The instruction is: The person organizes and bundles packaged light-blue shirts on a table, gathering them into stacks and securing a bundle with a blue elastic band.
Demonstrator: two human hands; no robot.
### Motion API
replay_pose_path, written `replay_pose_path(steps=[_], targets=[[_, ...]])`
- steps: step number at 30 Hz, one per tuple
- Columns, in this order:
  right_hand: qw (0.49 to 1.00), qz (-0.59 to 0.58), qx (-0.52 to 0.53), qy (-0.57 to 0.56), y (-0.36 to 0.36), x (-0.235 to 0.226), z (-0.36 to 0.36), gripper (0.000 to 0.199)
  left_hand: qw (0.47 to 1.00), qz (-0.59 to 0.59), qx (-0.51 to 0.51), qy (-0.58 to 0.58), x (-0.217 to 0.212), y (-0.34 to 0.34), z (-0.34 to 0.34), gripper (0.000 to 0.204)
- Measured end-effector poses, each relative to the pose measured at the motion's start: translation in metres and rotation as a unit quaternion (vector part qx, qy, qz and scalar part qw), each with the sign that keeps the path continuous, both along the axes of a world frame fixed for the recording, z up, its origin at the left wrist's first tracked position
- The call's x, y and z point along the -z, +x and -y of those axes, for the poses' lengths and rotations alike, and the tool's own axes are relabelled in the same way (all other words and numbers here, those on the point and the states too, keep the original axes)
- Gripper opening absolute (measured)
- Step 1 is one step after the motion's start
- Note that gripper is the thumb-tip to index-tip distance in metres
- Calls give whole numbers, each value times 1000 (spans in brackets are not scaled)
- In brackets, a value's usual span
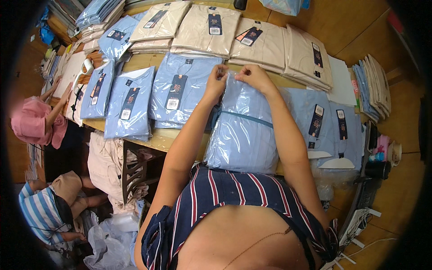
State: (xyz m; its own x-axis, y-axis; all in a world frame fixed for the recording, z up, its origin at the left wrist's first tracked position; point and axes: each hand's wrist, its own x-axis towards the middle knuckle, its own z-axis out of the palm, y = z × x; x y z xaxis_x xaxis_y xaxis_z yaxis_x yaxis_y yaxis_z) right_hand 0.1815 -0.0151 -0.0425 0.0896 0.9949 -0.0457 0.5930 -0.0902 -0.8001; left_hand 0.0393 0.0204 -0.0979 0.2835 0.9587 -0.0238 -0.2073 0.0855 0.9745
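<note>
In front of me lies a folded light-blue garment (245, 141) in a clear plastic bag (236, 96), with a teal line running across it. My left hand (217, 82) is closed, thumb and fingers pinching the far left corner of the bag. At the far edge, a little to the right, my right hand (254, 76) pinches the same bag between thumb and fingertips. Just left of my hands sits a bagged blue garment (164, 83) with a dark hang tag (176, 92). More tagged blue garments (310, 108) lie to the right.
Stacks of bagged cream garments (204, 27) line the table's far side. Two more blue packs (129, 103) lie left. A chair (132, 173) with cream cloth stands below the table. One person in pink (38, 119) and another in stripes (42, 211) are at left.
</note>
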Motion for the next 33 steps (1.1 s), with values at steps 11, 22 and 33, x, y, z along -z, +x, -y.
replay_pose_path(steps=[11,22,33], targets=[[987,63,50,141,-11,-37,58,11,870,-441,-17,221,-52,-45,62,26],[978,16,89,187,-16,-14,91,8,952,-297,79,-5,-59,-54,54,24],[936,57,184,294,2,-1,98,9,826,-500,17,259,-34,-45,69,28]])
